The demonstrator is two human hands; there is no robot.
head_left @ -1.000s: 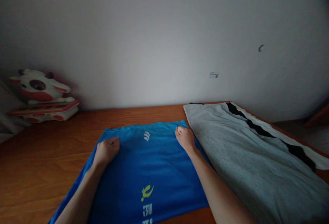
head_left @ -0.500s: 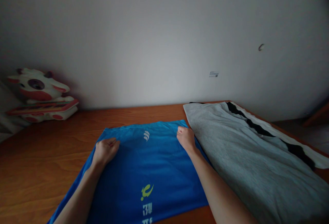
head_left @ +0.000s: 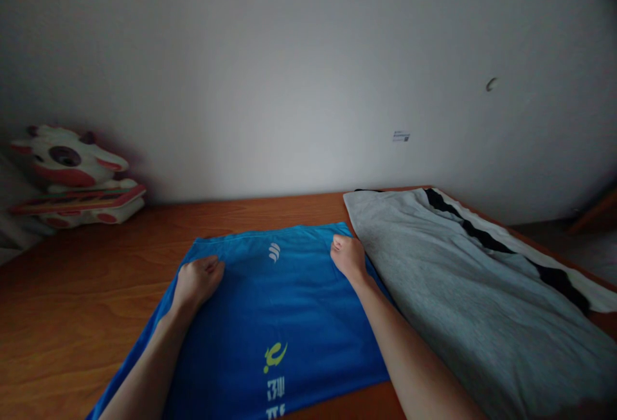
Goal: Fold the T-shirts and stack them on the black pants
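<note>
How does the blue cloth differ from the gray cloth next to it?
Color: the blue cloth is vivid blue, while the gray cloth is a muted gray.
Print: the blue cloth carries white and yellow-green marks; the gray cloth's visible gray surface shows none.
Contact: the left hand and right hand, both fisted, are on the blue cloth; neither is on the gray cloth.
Shared: both lie spread on the wooden surface.

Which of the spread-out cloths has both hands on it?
The blue printed cloth, left of the grey cloth. The left hand and right hand both rest on it as fists; the grey one has neither.
</note>
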